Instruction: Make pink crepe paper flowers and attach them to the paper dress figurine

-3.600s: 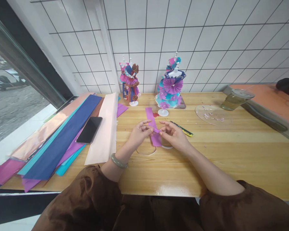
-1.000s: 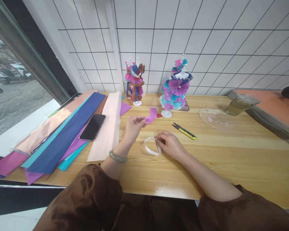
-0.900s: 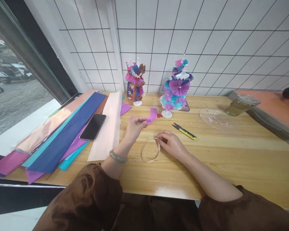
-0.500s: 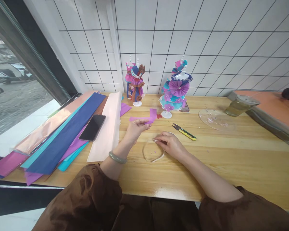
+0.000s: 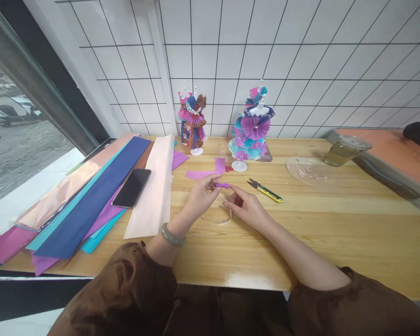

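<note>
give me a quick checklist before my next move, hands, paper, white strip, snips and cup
1. Small purple piece held by left hand: ok, fingertips pinch it.
2. Right hand on that piece: ok, index fingertip at its end.
3. White strip gripped firmly: cannot tell, one end is by the right thumb.
4. Snips closed: not ok, tips look parted.
5. Cup away from hands: ok, beside the clear plate.

Two hands (image 5: 203,195) (image 5: 248,206), one bangle (image 5: 173,239), one cutter (image 5: 268,192), one cup (image 5: 343,154), one plate (image 5: 294,168) are visible.
</note>
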Motion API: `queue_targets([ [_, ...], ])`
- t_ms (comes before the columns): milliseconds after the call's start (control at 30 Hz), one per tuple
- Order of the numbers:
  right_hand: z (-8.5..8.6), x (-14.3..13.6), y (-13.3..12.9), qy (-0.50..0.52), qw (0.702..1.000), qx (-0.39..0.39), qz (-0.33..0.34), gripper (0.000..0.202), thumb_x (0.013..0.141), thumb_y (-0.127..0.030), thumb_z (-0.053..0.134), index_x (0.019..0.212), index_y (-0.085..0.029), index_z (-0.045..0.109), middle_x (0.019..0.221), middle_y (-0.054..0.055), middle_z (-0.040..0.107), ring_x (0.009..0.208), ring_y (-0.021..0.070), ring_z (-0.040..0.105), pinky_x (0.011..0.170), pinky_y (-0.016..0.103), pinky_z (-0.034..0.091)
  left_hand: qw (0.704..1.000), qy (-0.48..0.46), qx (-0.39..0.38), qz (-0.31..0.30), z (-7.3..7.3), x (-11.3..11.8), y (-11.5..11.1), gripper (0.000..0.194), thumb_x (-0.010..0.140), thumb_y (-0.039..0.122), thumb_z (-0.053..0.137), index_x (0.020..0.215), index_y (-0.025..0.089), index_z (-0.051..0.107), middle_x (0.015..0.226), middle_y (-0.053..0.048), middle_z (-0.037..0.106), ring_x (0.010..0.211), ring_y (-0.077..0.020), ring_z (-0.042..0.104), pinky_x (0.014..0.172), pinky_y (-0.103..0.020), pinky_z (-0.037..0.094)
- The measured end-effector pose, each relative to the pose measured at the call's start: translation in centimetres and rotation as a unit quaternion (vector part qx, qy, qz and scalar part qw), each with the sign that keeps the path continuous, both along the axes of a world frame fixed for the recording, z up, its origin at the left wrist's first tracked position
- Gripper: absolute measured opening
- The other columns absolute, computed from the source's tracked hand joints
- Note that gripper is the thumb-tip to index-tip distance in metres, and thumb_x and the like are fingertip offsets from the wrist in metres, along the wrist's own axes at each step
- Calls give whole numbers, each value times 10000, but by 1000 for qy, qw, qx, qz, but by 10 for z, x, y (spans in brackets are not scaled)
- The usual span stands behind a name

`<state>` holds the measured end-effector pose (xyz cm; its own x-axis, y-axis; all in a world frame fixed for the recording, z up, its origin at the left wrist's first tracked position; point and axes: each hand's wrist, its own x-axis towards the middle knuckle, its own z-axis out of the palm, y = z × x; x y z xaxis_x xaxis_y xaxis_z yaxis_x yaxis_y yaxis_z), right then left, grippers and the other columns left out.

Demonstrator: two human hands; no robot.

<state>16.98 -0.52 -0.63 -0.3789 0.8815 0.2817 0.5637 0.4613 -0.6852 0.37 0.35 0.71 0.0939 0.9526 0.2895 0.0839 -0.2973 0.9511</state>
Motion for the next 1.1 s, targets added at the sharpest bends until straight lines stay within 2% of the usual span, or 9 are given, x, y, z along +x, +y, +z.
queue_targets([
  [133, 3, -2, 1, 81, 995, 30, -50, 527, 697, -347, 616, 1182, -212, 460, 854, 54, 552, 685, 161, 523, 617, 303, 460, 998, 64, 26, -7, 6, 3, -8, 348, 717, 160, 544, 1063, 184, 551, 884, -46, 642, 810, -143, 588, 751, -266, 437],
  [267, 7, -3, 0, 145, 989, 35, -12, 500, 738, -291, 574, 1209, -224, 419, 1045, 79, 540, 855, 170, 544, 743, 315, 463, 994, 98, 37, -32, 7, 6, -12, 350, 736, 183, 527, 1086, 191, 543, 866, -38, 641, 788, -141, 579, 732, -259, 437],
  [400, 8, 0, -1, 151, 988, 25, 7, 404, 775, -255, 521, 1171, -207, 456, 944, 63, 589, 845, 162, 558, 794, 324, 442, 992, 103, 33, -61, 2, 6, -11, 374, 752, 206, 516, 1125, 195, 514, 865, -36, 629, 776, -131, 576, 731, -253, 439],
  [600, 9, 1, 1, 205, 978, -30, -8, 382, 759, -283, 538, 1126, -196, 477, 824, 36, 566, 783, 152, 552, 749, 314, 452, 998, 11, -17, -58, -4, 6, -5, 440, 714, 208, 578, 1140, 169, 477, 840, -41, 603, 767, -122, 574, 727, -254, 444],
  [767, 12, 3, 4, 315, 941, -124, -9, 426, 711, -306, 603, 1101, -192, 477, 809, 19, 554, 744, 130, 549, 726, 291, 449, 993, -97, -48, -44, 2, 2, -2, 437, 681, 211, 623, 1091, 142, 488, 764, -23, 585, 749, -109, 565, 742, -258, 435],
  [867, 12, 5, 6, 349, 924, -156, 3, 441, 712, -308, 608, 1115, -200, 467, 785, 0, 547, 692, 110, 542, 706, 282, 446, 992, -111, -54, -40, 6, 1, -3, 458, 691, 241, 620, 1113, 141, 473, 774, -26, 581, 752, -110, 561, 732, -260, 433],
  [967, 9, 5, 5, 340, 928, -152, 13, 448, 713, -300, 611, 1125, -207, 459, 782, 1, 556, 685, 113, 546, 701, 287, 448, 996, -58, -42, -54, 6, 2, -4, 574, 664, 249, 650, 1182, 154, 424, 903, -68, 579, 848, -140, 554, 722, -258, 436],
  [1033, 7, 3, 5, 304, 945, -119, 14, 444, 720, -284, 603, 1132, -207, 458, 791, 12, 566, 715, 129, 555, 712, 300, 448, 998, 9, -23, -62, 6, 3, -6, 613, 647, 241, 663, 1204, 172, 416, 992, -88, 565, 873, -149, 546, 719, -255, 438],
  [1100, 4, 2, 4, 249, 966, -64, 15, 431, 732, -268, 585, 1141, -210, 461, 796, 23, 577, 743, 145, 559, 726, 319, 449, 995, 83, 1, -61, 5, 3, -8, 554, 667, 227, 638, 1187, 185, 451, 1010, -81, 572, 845, -140, 548, 729, -259, 436],
])
